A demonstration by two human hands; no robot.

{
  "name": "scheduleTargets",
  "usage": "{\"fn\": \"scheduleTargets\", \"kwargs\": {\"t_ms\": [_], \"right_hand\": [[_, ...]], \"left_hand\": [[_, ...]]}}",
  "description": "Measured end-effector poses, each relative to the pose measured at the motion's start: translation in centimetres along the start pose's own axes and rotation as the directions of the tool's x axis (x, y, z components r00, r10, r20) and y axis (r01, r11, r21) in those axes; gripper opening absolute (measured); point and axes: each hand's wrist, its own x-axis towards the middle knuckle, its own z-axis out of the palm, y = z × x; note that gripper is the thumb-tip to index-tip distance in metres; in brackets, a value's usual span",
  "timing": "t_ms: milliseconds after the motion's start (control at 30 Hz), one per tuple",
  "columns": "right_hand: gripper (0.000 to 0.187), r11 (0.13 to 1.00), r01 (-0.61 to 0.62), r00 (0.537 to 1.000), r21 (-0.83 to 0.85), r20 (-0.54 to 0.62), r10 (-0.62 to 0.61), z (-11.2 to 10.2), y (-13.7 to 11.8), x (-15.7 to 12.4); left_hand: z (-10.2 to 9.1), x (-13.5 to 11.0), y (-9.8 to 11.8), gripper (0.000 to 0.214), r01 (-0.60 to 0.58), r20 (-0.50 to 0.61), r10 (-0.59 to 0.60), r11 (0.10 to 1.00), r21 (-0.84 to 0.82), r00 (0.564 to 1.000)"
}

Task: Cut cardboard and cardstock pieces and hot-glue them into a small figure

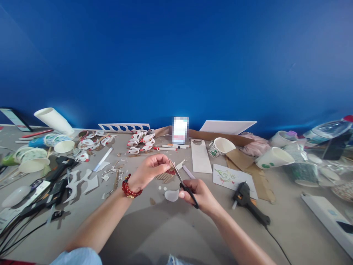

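My right hand (200, 195) is wrapped round the black handles of a pair of scissors (190, 192). The blades point up and to the left, and their tips reach the fingertips of my left hand (151, 171). That hand is closed in a pinch; whatever small piece it holds is mostly hidden by the fingers. Just below the scissors lies a white rounded cut-out (171, 195), with two tiny white discs (162, 188) beside it. Corrugated cardboard pieces (164, 178) lie on the table behind my hands.
Several white bird-shaped pieces (142, 141) with red tips sit at the back. A glue gun (248, 202) lies on the right, near a drawing (224, 175) and a paper cup (220, 147). More cups (34, 160), cables and scraps crowd the left. A lit screen (180, 130) stands against the wall.
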Motion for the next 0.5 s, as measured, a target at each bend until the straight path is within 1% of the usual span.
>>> {"fn": "scheduleTargets", "kwargs": {"t_ms": [167, 367, 500], "right_hand": [[0.066, 1.000, 0.001, 1.000, -0.002, -0.014, -0.001, 0.10, 0.02, 0.07], [0.064, 1.000, 0.007, 1.000, 0.010, -0.010, -0.007, 0.10, 0.10, 0.02], [0.066, 1.000, -0.009, 1.000, 0.012, -0.003, 0.009, 0.14, 0.22, -0.01]], "left_hand": [[-0.02, -0.03, -0.02, 0.014, -0.010, -0.022, 0.011, 1.000, 0.023, 1.000], [0.04, -0.03, 0.04, 0.014, -0.008, -0.010, 0.008, 1.000, -0.009, 1.000], [0.02, -0.03, 0.00, 0.015, -0.010, -0.004, 0.010, 1.000, 0.005, 1.000]]}}
